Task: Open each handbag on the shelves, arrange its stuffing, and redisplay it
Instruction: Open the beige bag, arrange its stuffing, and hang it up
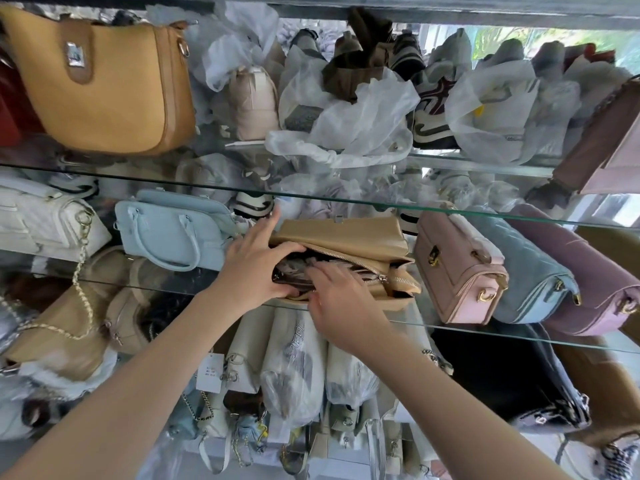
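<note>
Right hand [341, 301] nearest, fingers fairly straight, pressing stuffing [298, 268] inside unzipped tan handbag [341, 233], left hand [252, 268] gripping bag's left end, bag on middle glass shelf [519, 332], between blue handbag [173, 226] and pink handbag [457, 268].

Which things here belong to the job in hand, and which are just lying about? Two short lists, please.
In the job: tan handbag, unzipped; stuffing inside it; left hand gripping the bag's end; right hand, fingers on the stuffing.
Lying about for now: light blue handbag; pink handbag; mustard handbag.
</note>
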